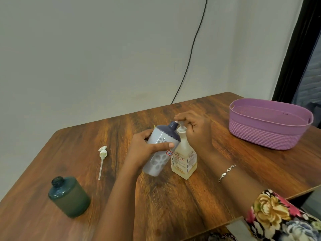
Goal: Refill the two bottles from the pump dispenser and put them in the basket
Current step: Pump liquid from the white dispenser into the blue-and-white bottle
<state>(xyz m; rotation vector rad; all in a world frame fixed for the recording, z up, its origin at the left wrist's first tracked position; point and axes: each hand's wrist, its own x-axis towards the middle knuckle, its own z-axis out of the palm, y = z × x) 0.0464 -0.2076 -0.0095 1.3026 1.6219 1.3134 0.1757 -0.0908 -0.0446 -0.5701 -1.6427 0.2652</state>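
Observation:
My left hand grips a grey bottle with white flower marks and a dark blue top, tilted so its open neck meets the spout of the pump dispenser. The dispenser is a clear square bottle of yellowish liquid standing mid-table. My right hand sits on the pump head, its fingers curled over it. A dark green bottle stands open and uncapped at the near left. The purple basket stands at the far right with nothing visible in it.
A loose white pump head with its long tube lies on the wooden table left of my hands. A black cable runs down the wall behind. The table's right edge is close to my right forearm.

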